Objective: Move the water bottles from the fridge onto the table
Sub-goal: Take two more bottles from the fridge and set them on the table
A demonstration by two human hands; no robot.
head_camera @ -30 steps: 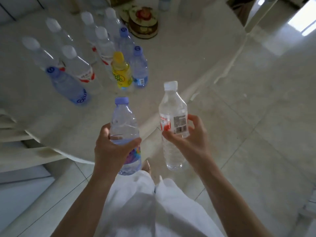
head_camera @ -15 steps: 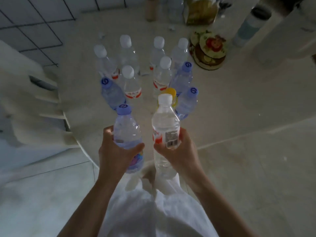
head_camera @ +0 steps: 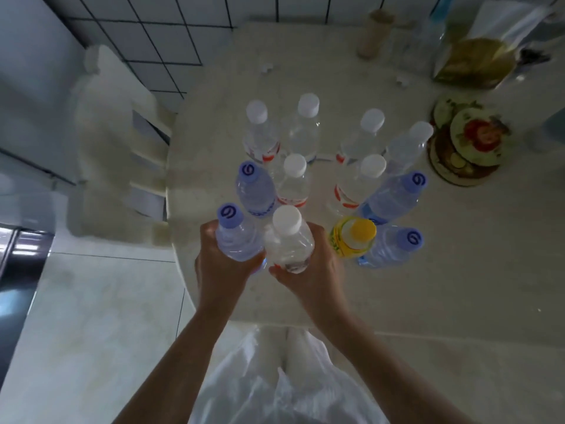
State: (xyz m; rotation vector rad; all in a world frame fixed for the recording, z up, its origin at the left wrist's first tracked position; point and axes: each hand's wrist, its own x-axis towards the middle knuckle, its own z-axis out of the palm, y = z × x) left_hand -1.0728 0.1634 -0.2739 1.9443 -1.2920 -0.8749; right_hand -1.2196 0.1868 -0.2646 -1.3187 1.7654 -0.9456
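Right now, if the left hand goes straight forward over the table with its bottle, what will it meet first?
Probably the blue-capped bottle standing just beyond the left hand and its own bottle. From above the two look nearly touching, but depth is hard to judge.

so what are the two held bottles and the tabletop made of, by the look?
Blue-capped bottle and white-capped bottle: clear thin plastic, glossy, see-through ribbed walls, opaque plastic caps. Table: pale speckled surface, smooth with a dull sheen; probably stone or laminate, can't tell which.
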